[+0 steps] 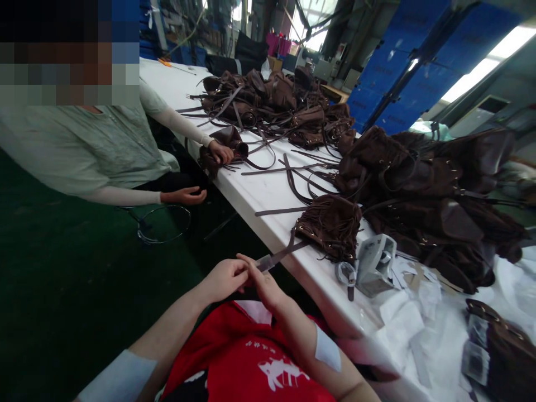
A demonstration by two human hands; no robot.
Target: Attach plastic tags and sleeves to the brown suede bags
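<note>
In front of my body, my left hand and my right hand meet at the end of a dark brown bag strap. My left fingers are closed in a pinch, and those of my right hand press against the strap from the other side. A piece of clear plastic wrap surrounds the strap right by my fingertips. From there the strap runs up to a fringed brown bag lying at the table's edge. What exactly lies between my fingers is partly hidden.
Brown bags with loose straps are heaped along the white table. A grey tape dispenser and white wrapping sheets lie to the right. Across the corner a co-worker has one hand on a bag.
</note>
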